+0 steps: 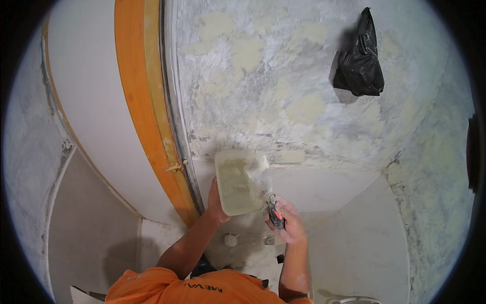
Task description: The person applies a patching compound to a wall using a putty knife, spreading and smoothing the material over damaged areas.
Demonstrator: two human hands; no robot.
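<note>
My left hand [215,203] supports a rectangular, translucent plastic tub [218,176] by its left side, fingers partly hidden behind it. Inside, a pale greenish-cream paste [235,185] coats the bottom and walls. With its fingers wrapped round the dark handle, my right hand [289,223] grips a putty knife [275,213] that has a red patch. Its blade reaches over the tub's right side and is smeared with paste, so its outline is hard to make out. Whitish residue covers the right fingers.
Ahead stands a patchy grey-and-cream plastered wall [243,76], with a black plastic bag [360,71] fixed high on it. An orange door frame [136,96] and white door panel [83,86] rise at left. Pale panels [314,187] line the lower wall. A square drain [269,240] lies below.
</note>
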